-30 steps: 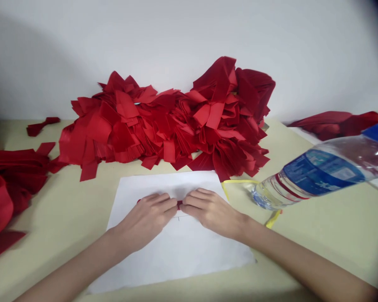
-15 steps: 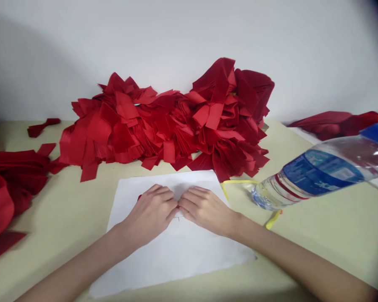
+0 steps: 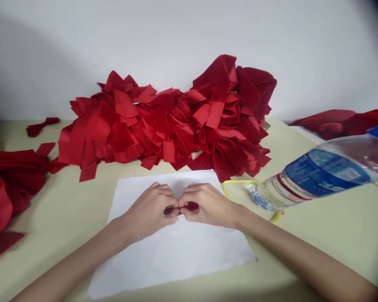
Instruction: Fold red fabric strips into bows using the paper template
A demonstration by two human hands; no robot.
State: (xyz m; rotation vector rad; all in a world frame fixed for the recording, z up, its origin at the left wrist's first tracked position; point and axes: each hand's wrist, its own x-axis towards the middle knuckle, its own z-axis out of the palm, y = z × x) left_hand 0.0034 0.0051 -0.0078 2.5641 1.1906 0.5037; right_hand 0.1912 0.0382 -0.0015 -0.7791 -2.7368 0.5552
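Observation:
Over a white sheet of paper (image 3: 173, 260), my two hands meet with their fingertips together. My left hand (image 3: 156, 207) is closed, its fingers curled and pinching a small piece of red fabric (image 3: 192, 206). From the other side my right hand (image 3: 204, 205) pinches the same red piece, which shows between the thumbs and inside the curled fingers. Most of the piece is hidden by the hands. A short dark line marked on the paper lies just below the thumbs.
Behind the paper, a large heap of red fabric strips (image 3: 164, 126) leans toward the wall. More red fabric (image 3: 12, 188) lies at left, with a small tied red piece (image 3: 42, 126) beyond it. A plastic bottle (image 3: 327, 172) and a yellow strip (image 3: 242, 182) are at right.
Both hands have curled and rolled at the wrists, so the thumbs have come up toward the fingertips. More of the red fabric now shows between them.

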